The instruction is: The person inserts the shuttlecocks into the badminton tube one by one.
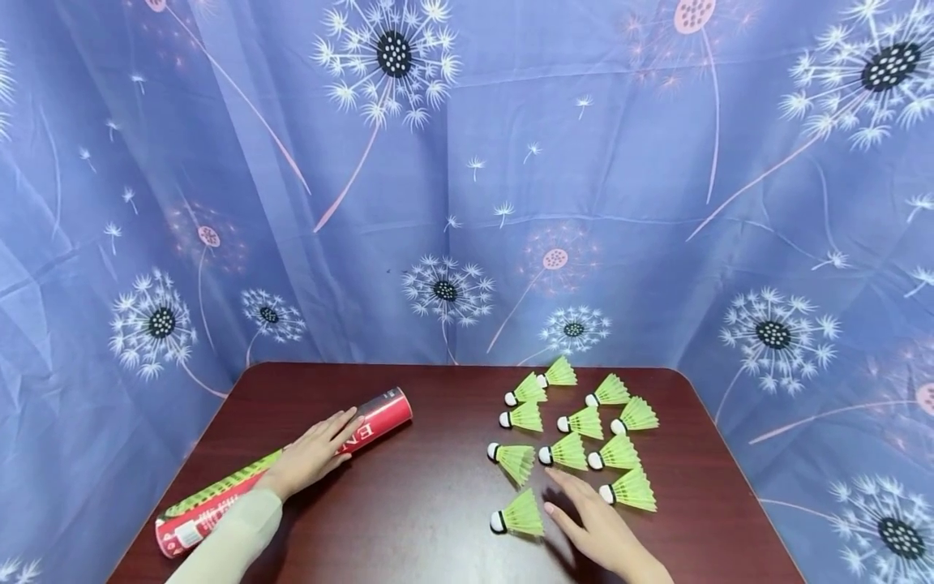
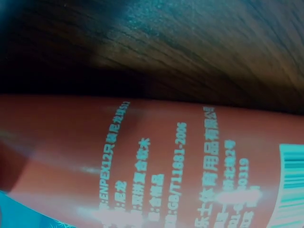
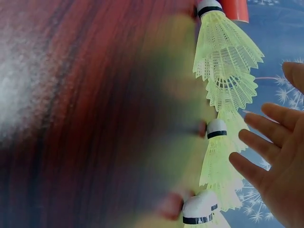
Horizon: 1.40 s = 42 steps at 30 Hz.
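A red shuttlecock tube (image 1: 219, 495) with a green printed panel lies slanted on the left of the table. My left hand (image 1: 314, 454) rests on top of it with fingers extended. Its printed text and barcode fill much of the left wrist view, where the hand itself does not show. Several yellow-green shuttlecocks with white heads lie on the right. My right hand (image 1: 594, 527), fingers spread and holding nothing, is just right of the nearest shuttlecock (image 1: 521, 515) and below another shuttlecock (image 1: 565, 452). The right wrist view shows its spread fingers (image 3: 249, 168) beside a shuttlecock (image 3: 228, 47).
The dark reddish-brown table (image 1: 409, 519) has rounded far corners. A blue curtain (image 1: 496, 162) printed with dandelions hangs behind it and at both sides. The other shuttlecocks, such as the farthest one (image 1: 560, 371), lie on their sides, reaching toward the back edge.
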Motion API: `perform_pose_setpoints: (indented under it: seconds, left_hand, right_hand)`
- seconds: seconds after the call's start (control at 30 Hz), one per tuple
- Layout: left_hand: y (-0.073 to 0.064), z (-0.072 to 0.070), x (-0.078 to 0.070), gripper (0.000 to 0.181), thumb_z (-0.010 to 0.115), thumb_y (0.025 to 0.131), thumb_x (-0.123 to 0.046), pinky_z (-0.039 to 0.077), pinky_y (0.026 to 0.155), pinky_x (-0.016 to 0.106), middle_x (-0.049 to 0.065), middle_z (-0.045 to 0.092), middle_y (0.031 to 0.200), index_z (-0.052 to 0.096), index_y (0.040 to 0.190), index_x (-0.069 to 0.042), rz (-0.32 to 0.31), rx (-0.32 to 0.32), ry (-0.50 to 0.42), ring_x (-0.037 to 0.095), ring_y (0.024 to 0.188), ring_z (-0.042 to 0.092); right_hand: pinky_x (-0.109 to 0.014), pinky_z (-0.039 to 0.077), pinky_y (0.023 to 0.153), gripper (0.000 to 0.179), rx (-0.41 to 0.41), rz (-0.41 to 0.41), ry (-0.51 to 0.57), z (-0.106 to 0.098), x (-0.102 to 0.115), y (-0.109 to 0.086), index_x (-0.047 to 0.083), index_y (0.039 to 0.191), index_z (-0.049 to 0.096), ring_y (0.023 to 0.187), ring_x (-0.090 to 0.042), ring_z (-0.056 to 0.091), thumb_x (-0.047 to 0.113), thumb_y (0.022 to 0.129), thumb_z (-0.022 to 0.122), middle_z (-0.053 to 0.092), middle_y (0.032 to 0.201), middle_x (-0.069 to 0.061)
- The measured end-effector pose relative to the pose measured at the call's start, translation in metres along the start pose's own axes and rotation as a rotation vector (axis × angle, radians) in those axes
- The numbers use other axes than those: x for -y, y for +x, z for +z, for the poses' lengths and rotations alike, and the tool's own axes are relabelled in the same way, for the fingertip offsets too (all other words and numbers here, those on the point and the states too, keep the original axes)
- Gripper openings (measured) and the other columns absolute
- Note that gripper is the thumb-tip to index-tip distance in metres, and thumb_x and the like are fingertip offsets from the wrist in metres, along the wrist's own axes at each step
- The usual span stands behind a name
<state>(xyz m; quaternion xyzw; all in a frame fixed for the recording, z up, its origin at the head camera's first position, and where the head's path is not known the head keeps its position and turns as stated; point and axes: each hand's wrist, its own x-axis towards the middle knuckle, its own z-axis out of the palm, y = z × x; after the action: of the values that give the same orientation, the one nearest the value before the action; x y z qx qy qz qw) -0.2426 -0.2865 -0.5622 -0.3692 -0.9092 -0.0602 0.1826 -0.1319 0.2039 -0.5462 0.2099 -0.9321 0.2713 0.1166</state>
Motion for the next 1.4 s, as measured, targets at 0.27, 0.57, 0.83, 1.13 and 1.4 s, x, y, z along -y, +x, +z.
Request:
perform_pose_setpoints:
  seconds: [0.27,0.57,0.83,1.13,1.4]
  left_hand:
    - [-0.002,-0.006,-0.006,0.079,0.081,0.078,-0.023,0.045,0.097,0.051,0.017,0.041,0.147,0.043,0.145,-0.007,-0.004,0.015,0.003,0.035,0.126,0.049]
    - [-0.001,-0.015,-0.013,0.08,0.08,0.078,-0.02,0.044,0.098,0.051,0.017,0.039,0.148,0.041,0.146,-0.007,0.006,-0.012,0.025,0.036,0.127,0.047]
    - [0.0,-0.015,-0.018,0.076,0.079,0.077,-0.019,0.046,0.095,0.051,0.019,0.043,0.145,0.044,0.143,-0.005,0.067,-0.078,0.028,0.038,0.123,0.051]
    - [-0.001,-0.016,-0.022,0.072,0.076,0.082,-0.022,0.045,0.096,0.05,0.018,0.041,0.147,0.044,0.144,-0.005,0.075,-0.076,0.022,0.037,0.125,0.049]
    - [-0.001,-0.015,-0.028,0.076,0.079,0.076,-0.018,0.045,0.095,0.051,0.019,0.043,0.145,0.045,0.143,-0.005,0.097,-0.094,0.01,0.039,0.124,0.05]
  right_hand:
    - [-0.042,0.05,0.089,0.034,0.025,-0.067,0.045,0.005,0.006,0.0,0.007,0.121,0.065,0.111,-0.019,0.06,0.028,0.094,0.062,0.064,0.119,-0.001]
    - [-0.04,0.052,0.085,0.029,0.071,-0.098,0.099,0.009,0.009,0.002,0.005,0.113,0.067,0.104,-0.019,0.063,0.027,0.094,0.062,0.067,0.111,-0.001]
    - [-0.035,0.054,0.078,0.021,0.103,-0.134,0.2,0.011,0.003,0.003,0.006,0.105,0.068,0.095,-0.015,0.065,0.022,0.093,0.064,0.069,0.101,-0.001]
    - [-0.031,0.056,0.07,0.01,0.043,-0.198,0.272,0.016,0.001,0.007,0.007,0.097,0.068,0.085,-0.01,0.065,0.01,0.088,0.069,0.068,0.091,0.0]
    - [-0.023,0.052,0.059,0.01,-0.026,-0.245,0.293,0.017,0.001,0.01,0.007,0.087,0.066,0.074,-0.002,0.06,0.0,0.082,0.072,0.064,0.081,0.002]
